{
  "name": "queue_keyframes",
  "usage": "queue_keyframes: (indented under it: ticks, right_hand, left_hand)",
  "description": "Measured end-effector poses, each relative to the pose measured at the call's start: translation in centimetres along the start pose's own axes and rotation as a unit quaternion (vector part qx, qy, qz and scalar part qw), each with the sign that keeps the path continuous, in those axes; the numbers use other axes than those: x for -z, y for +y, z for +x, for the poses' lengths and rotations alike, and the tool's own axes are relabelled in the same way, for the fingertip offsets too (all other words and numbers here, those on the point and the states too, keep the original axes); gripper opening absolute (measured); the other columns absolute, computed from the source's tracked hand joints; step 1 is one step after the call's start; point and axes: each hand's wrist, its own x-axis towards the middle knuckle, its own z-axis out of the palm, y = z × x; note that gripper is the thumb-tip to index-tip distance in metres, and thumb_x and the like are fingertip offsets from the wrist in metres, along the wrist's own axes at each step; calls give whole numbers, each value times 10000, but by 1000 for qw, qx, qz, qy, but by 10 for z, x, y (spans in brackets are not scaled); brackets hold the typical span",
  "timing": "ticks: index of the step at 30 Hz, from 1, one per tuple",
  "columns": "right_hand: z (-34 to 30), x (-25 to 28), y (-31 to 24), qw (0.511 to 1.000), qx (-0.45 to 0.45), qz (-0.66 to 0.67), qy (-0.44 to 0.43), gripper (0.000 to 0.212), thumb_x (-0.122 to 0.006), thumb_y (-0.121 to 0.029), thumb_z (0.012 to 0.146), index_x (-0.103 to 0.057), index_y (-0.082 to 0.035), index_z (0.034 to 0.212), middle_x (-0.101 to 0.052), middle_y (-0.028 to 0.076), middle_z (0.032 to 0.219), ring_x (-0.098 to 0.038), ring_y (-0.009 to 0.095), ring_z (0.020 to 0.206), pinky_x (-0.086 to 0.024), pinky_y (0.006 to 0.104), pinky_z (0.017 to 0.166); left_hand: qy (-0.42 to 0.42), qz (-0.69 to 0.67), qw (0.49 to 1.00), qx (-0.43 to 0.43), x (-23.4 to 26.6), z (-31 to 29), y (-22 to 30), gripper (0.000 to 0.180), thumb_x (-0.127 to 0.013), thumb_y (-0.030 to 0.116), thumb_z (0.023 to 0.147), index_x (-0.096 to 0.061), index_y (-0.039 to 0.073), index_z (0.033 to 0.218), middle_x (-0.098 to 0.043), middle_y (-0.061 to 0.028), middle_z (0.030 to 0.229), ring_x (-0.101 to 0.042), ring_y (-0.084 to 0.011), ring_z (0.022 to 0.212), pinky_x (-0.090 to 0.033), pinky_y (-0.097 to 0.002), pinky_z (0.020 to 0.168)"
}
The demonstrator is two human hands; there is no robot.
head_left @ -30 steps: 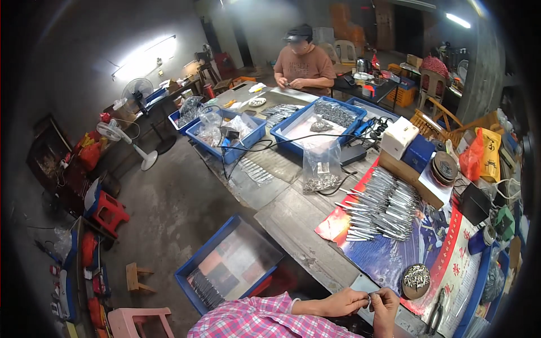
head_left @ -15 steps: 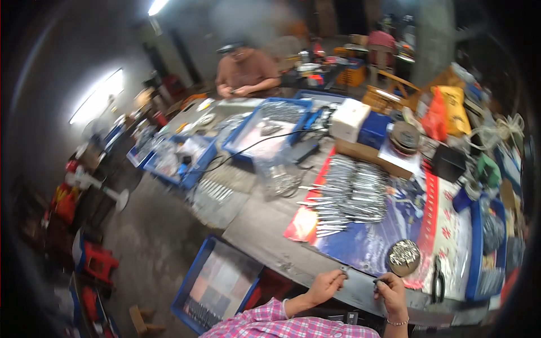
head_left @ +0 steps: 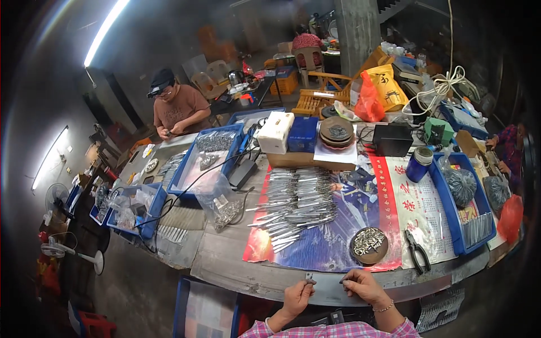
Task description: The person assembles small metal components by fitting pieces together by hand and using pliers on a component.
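Observation:
At the table's near edge, my left hand [head_left: 297, 298] pinches a small flat metal piece [head_left: 309, 277] between thumb and fingers. My right hand [head_left: 365, 286], with a bracelet at the wrist, is closed at the fingertips on a small dark part too small to name. The hands are a short way apart. Just beyond my right hand sits a round dish [head_left: 369, 246] filled with small shiny metal pins. Black-handled pliers [head_left: 417, 252] lie to its right. Rows of slim silver metal rods [head_left: 296, 203] cover the poster sheet farther off.
Blue bins stand at the left [head_left: 147, 215], at the right [head_left: 489, 231] and below the table's near edge [head_left: 179, 307]. A dark blue jar [head_left: 418, 164] is near the right bin. A black cable [head_left: 211, 169] crosses the left side. A co-worker [head_left: 179, 107] sits across the table.
The view has swung to the right and steadied, so the table sits farther left. Both hands keep their pinch near the table edge; my right hand's fingers now point left toward my left hand.

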Motion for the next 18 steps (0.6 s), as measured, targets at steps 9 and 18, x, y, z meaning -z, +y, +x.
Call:
queue_keyframes:
  ticks: [9, 18]
  right_hand:
    - [0, 4, 5, 1000, 4, -10, -1, 182, -586, -158, 871, -552, 10, 934, -565, 25, 736, -539, 66, 590, -454, 197, 530]
    - [2, 3, 2, 1000, -3, -7, -4, 159, -580, -162, 876, -553, -10, 917, -569, 19, 724, -547, 60, 575, -441, 192, 501]
  left_hand:
    - [9, 19, 1000, -15, -4, -2, -4, 147, -522, 114, 891, -608, -2, 919, -620, -85, 647, -631, -177, 579, -489, -269, 537]
    - [21, 24, 999, -11, -3, 1, 0, 159, -496, 110, 897, -602, -7, 918, -606, -79, 629, -607, -152, 563, -473, -254, 541]
